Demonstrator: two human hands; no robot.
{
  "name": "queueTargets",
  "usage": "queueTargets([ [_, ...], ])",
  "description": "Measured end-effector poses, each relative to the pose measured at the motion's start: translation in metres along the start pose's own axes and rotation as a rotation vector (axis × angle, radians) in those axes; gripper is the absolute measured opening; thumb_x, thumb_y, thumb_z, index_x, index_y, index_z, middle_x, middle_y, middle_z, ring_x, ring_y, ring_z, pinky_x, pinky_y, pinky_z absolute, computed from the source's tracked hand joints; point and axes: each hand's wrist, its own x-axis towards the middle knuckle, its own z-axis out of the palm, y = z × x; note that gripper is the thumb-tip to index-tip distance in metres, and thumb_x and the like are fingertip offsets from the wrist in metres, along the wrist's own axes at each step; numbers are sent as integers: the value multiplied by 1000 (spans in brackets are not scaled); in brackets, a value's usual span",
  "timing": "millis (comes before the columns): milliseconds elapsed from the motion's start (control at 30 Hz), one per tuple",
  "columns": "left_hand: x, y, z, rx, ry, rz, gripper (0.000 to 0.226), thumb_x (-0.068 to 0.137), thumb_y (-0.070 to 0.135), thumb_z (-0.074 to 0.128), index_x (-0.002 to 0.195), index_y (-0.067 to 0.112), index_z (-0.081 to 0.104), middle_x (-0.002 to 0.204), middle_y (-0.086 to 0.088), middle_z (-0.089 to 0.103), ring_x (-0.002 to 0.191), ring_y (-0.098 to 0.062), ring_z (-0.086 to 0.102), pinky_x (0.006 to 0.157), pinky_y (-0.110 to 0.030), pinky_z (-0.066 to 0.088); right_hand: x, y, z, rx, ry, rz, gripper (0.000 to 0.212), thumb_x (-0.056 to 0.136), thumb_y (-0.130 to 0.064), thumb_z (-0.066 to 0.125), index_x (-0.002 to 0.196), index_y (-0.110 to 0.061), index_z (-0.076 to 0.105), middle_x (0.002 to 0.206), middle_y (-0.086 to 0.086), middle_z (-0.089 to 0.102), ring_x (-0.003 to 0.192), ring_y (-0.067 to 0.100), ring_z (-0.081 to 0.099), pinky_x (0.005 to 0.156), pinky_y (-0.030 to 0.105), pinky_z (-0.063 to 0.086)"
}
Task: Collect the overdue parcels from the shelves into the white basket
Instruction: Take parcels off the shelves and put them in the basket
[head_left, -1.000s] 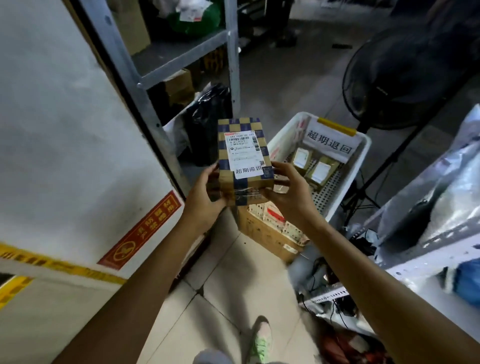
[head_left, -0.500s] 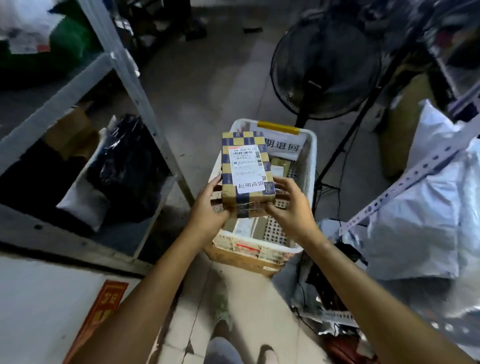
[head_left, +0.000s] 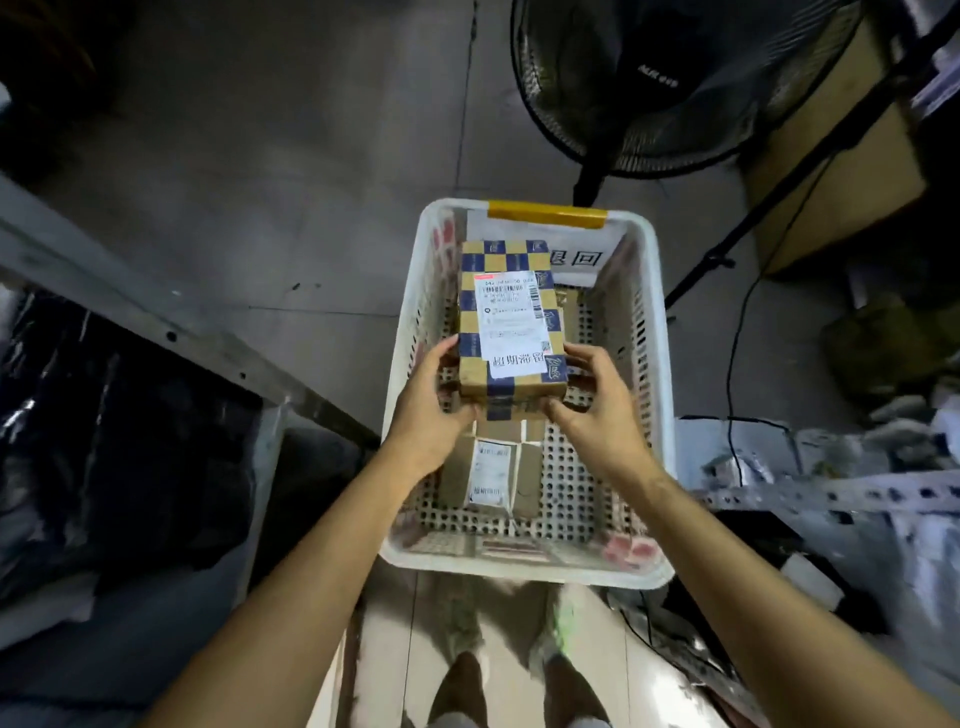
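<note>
Grey floor (head_left: 260, 156), black fan (head_left: 675, 78) behind white basket (head_left: 519, 569). Parcel (head_left: 512, 387) blue-tan checkered, white label (head_left: 511, 317); fingers (head_left: 584, 358) of left hand (head_left: 428, 415), right hand (head_left: 597, 410) gripped it.

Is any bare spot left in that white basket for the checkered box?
Yes: the holed floor between the small parcel and the right wall of the basket is bare. That parcel fills the near left; beneath the checkered box is hidden.

Grey floor (head_left: 311, 156), standing fan (head_left: 649, 78), perhaps white basket (head_left: 661, 364)
</note>
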Motion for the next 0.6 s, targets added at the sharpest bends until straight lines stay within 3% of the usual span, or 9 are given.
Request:
queueTargets([
  [133,61,-27,11,-9,23,6,86,77,-2,79,132,53,43,142,7,52,131,-12,51,111,-45,43,61,43,20,21,2,-7,61,82,-6,76,133,-24,48,132,-13,57,121,1,54,106,35,47],
  [233,110,-61,24,6,41,8,86,72,4,81,132,52,43,141,5,54,132,-15,51,110,-49,43,106,85,39,53,20,-16,62,80,-1,77,132,-21,50,131,-9,57,119,0,55,99,30,52],
  [300,143,-88,35,35,72,7,90,69,8,82,136,52,41,140,6,55,131,-14,51,109,-51,43,136,116,51,36,35,-25,64,79,-6,80,133,-24,50,131,-11,57,120,0,54,97,28,53],
  [400,179,-116,45,120,100,6,88,73,11,85,134,56,40,135,19,57,130,-9,51,111,-46,43,176,160,67,18,28,-51,66,78,-15,83,132,-30,49,129,-19,57,120,0,53,100,38,51],
  [500,209,-133,55,169,122,23,81,79,7,79,141,41,40,130,25,53,122,0,51,110,-24,41,214,201,82,-12,4,-57,68,76,-20,83,131,-36,47,130,-21,55,123,4,53,100,44,50],
  [533,215,-136,59,197,143,26,78,81,4,77,144,30,40,127,22,51,116,2,51,104,-12,40,223,212,87,-17,-9,-52,69,76,-21,84,131,-36,46,130,-19,55,123,5,53,100,44,50],
  [600,225,-147,65,165,161,28,72,80,-9,72,142,13,42,123,12,52,111,0,54,95,-4,41,235,231,97,-19,-30,-74,69,75,-19,83,131,-32,45,131,-12,53,121,7,53,97,44,52],
])
